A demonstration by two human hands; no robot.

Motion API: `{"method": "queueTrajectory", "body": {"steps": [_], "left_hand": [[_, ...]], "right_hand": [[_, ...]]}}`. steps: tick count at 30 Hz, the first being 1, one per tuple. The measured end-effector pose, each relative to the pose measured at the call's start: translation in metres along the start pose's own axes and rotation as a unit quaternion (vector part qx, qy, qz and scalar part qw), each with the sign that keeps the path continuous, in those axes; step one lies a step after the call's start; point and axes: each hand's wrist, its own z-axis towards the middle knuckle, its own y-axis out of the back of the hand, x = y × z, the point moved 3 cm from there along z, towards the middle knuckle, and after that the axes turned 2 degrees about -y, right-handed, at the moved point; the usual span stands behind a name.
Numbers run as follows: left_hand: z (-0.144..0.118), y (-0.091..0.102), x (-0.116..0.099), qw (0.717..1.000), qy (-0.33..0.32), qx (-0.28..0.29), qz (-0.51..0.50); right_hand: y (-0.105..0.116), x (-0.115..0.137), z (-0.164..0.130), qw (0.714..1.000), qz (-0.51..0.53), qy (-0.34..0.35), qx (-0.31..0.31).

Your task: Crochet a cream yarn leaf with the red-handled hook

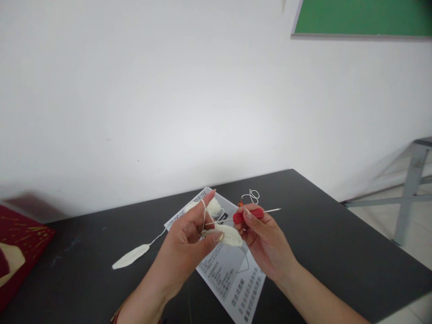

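Between the thumb and fingers of my left hand (189, 240) is a small cream crochet piece (228, 235), with yarn looped over the raised index finger. My right hand (261, 236) grips a crochet hook (256, 213) by its red middle; one metal end points left to the worked edge, the other sticks out to the right. A loose yarn tail (247, 261) hangs below the piece. Behind my left hand lies a cream yarn bundle (213, 208), partly hidden by the fingers.
A printed sheet (232, 288) lies under my hands on the black table (320, 243). To the left are a white leaf-shaped piece (131, 256) with a yarn tail and a red printed box or bag (23, 243). A white yarn loop (251, 196) lies at the back by the wall.
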Motion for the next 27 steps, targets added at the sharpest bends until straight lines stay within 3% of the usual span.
{"method": "queueTrajectory", "body": {"steps": [8,15,27], "left_hand": [[-0.0018,-0.0039,0.0001,0.998,0.018,-0.038,-0.043],[-0.0015,-0.0065,0.0023,0.995,0.016,-0.082,-0.058],[-0.0048,-0.0075,0.0024,0.993,0.052,-0.04,-0.099]], "right_hand": [[-0.0023,0.0006,-0.0039,0.999,-0.035,0.034,-0.022],[-0.0025,-0.0024,-0.0028,0.995,-0.087,0.047,0.0],[-0.0016,0.0041,-0.0068,0.991,-0.089,0.101,-0.008]]}}
